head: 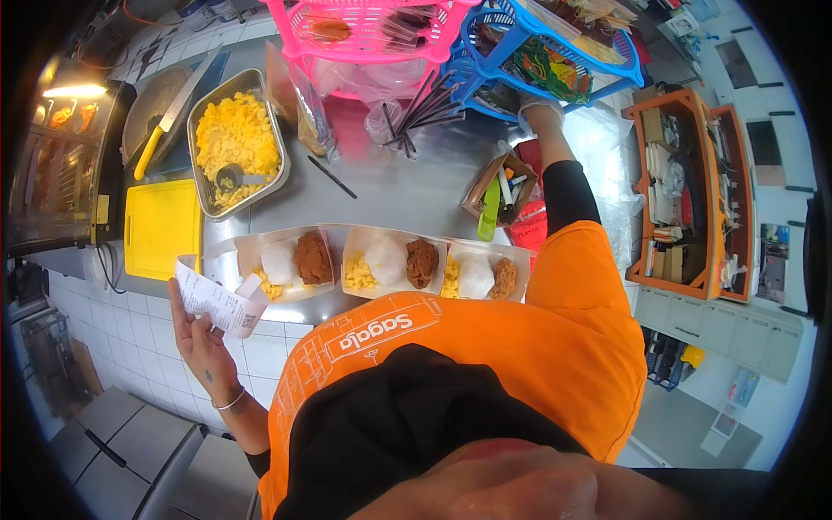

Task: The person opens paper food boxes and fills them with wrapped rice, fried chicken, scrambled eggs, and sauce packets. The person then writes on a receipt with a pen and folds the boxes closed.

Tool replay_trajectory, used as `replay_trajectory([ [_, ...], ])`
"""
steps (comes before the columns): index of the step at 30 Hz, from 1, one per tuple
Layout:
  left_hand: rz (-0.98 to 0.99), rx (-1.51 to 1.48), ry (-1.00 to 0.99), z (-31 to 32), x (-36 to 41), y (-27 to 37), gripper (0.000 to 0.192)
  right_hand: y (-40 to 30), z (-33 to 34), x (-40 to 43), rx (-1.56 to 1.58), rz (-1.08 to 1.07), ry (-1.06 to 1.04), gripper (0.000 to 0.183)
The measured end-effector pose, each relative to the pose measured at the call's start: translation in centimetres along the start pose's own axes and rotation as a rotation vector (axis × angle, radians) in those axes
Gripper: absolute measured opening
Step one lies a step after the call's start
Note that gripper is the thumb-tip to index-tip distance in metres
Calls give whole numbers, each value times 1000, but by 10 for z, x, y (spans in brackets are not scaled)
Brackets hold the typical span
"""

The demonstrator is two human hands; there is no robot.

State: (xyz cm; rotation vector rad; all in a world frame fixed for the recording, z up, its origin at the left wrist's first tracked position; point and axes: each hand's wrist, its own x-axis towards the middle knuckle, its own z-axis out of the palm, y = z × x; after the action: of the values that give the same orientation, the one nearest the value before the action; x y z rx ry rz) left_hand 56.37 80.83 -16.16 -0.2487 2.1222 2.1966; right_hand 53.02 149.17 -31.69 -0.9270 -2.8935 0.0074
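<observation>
A printed paper receipt (218, 300) is pinched in my left hand (198, 344), held out over the front left edge of the steel table. My right hand (541, 112), in a clear plastic glove, reaches under the lower shelf of a blue plastic rack (497, 68); its fingers are hidden there. Sauce sachets (549, 68) fill a shelf above it. Right before me stand three open paper boxes. The left box (331, 260), the middle box (351, 250) and the right box (520, 286) each hold a white rice mound, fried chicken and scrambled egg.
A metal pan (284, 170) holds scrambled egg and a scoop. Left of it are a yellow cutting board (162, 227), a yellow-handled knife (153, 149) and a heated display case (65, 175). A pink rack (364, 39), black straws (422, 114) and a carton of markers (504, 188) also stand here.
</observation>
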Motion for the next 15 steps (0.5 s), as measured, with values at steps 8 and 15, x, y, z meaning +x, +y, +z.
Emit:
replay_trajectory([
  [8,22,16,-17,-4,5,3,63,-41,-106,-127,-310,-275,-123,30],
  [15,69,-27,-167,-4,31,1,61,-55,-225,-311,952,162,-242,28],
])
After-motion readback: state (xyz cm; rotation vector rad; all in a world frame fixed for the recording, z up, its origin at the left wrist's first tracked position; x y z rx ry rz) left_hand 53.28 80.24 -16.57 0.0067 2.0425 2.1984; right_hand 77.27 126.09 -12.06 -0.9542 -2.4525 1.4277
